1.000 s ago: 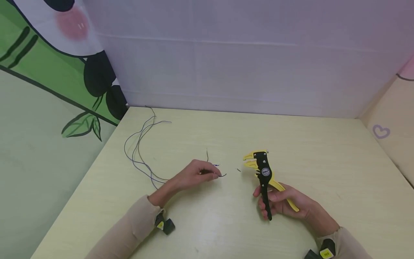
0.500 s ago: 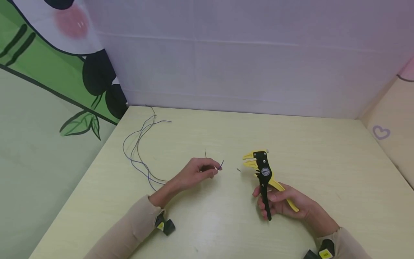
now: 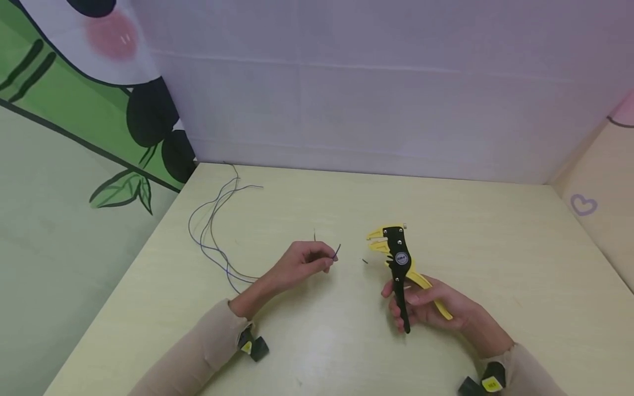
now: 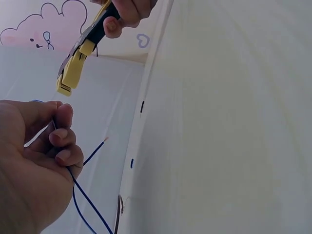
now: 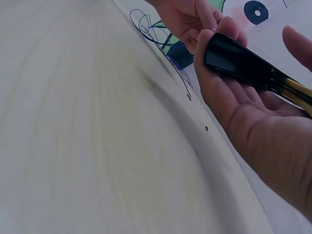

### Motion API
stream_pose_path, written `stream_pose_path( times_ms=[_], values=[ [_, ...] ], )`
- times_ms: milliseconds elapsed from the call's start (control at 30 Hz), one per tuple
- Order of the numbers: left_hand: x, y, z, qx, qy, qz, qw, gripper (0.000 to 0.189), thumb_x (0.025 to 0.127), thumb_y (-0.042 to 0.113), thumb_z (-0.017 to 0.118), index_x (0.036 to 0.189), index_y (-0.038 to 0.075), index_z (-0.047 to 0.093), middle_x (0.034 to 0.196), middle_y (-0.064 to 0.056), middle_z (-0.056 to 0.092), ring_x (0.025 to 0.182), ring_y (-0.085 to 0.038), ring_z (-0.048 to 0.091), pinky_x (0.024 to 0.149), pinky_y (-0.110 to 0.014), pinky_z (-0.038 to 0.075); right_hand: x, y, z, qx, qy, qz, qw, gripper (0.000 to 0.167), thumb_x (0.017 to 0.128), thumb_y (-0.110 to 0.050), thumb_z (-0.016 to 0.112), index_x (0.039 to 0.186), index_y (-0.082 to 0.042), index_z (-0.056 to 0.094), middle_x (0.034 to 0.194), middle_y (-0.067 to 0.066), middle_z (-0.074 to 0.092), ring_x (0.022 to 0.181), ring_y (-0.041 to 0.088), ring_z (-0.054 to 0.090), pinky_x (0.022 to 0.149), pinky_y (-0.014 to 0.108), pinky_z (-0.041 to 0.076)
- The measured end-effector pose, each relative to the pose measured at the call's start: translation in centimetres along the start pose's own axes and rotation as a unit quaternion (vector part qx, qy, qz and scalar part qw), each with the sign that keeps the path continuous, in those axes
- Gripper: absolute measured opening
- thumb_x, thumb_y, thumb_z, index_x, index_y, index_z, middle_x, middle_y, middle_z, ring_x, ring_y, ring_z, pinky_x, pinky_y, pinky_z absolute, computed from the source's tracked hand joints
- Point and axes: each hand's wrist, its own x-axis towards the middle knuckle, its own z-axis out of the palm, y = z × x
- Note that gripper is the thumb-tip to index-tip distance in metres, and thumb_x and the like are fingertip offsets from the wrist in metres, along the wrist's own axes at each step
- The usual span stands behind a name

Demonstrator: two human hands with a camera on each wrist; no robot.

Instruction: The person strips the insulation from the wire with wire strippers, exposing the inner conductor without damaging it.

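Note:
My left hand (image 3: 304,264) pinches a blue wire (image 3: 338,251) between thumb and fingertips. A short end of it points up past the fingers. In the left wrist view, blue wire (image 4: 90,202) trails below the palm, and an end with bare copper (image 4: 106,140) sticks out beyond the fingers. On the right, my right hand (image 3: 436,308) holds a black and yellow wire stripper (image 3: 397,253) by its handles. The tool's yellow jaws stand apart, pointing left toward the wire end, with a gap between them and the left hand. Its black handle (image 5: 239,58) lies across the fingers in the right wrist view.
Long loops of blue and dark wire (image 3: 202,242) lie on the left of the table (image 3: 470,220). A dark wire end (image 3: 314,235) rises behind the left hand. Small offcuts, one dark (image 3: 365,261) and one blue (image 4: 131,163), lie on the tabletop. A wall closes off the back.
The blue wire's end has turned from pointing right to pointing up in my left fingertips. My right hand has shifted slightly left and up with the wire stripper.

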Motion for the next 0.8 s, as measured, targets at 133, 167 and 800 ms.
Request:
stream_pose_path(
  times_ms=[133,167,800],
  values=[
    [0.1,-0.1,0.1,0.004,0.010,-0.003,0.9999,0.018,0.097,0.000,0.057,0.108,-0.011,0.066,0.088,-0.027,0.065,0.073,-0.015,0.058,0.065,-0.018,0.045,0.5,-0.3,0.1,-0.003,-0.003,0.000,1.0000,0.036,0.096,-0.005,0.038,0.130,-0.007,0.050,0.105,0.003,0.067,0.097,0.021,0.065,0.092,0.041,0.052],
    [0.1,0.0,0.2,0.007,0.011,-0.001,0.9999,0.018,0.098,0.001,0.057,0.109,-0.010,0.067,0.085,-0.025,0.065,0.073,-0.017,0.057,0.063,-0.017,0.043,0.6,-0.3,0.1,-0.004,-0.005,0.000,1.0000,0.036,0.096,-0.005,0.038,0.130,-0.007,0.050,0.105,0.003,0.067,0.097,0.021,0.065,0.092,0.041,0.052],
    [0.6,0.8,1.0,0.000,0.076,0.006,0.9971,0.017,0.098,0.001,0.057,0.113,-0.007,0.060,0.078,-0.021,0.068,0.077,-0.042,0.062,0.071,-0.022,0.046,2.8,-1.5,1.4,-0.011,-0.028,0.001,0.9995,0.035,0.095,-0.001,0.038,0.128,-0.006,0.051,0.102,0.002,0.069,0.094,0.019,0.068,0.090,0.040,0.054]
  ],
)
